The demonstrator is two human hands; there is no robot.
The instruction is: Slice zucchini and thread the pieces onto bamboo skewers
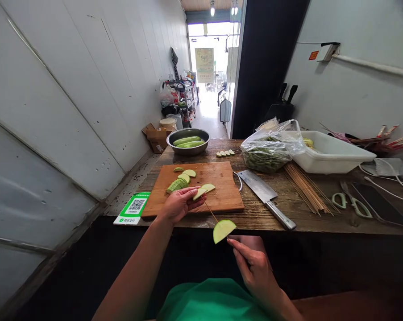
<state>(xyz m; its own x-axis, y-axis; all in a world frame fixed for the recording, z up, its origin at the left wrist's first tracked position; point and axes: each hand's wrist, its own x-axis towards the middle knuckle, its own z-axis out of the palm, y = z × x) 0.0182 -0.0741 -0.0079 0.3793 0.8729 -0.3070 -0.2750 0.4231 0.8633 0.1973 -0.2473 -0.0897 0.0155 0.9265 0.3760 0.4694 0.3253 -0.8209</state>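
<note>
My right hand (255,265) pinches the lower end of a thin wooden skewer (210,210) in front of the table edge. A half-round zucchini slice (224,231) is threaded on that skewer, just above my right fingertips. My left hand (178,205) is closed on another zucchini slice (199,193) at the skewer's far tip; whether the tip has pierced it I cannot tell. Both lie over or near the wooden cutting board (218,171). Behind my left fingers is a loose slice (208,187), and a fanned stack of slices (177,184) rests further left on the board.
A metal bowl (174,147) with whole zucchini stands behind the board. To the right lie a cleaver (261,191), a bundle of skewers (306,189), scissors (351,200) and a phone (382,205). Behind them are a plastic bag of greens (266,154) and a white tub (335,162).
</note>
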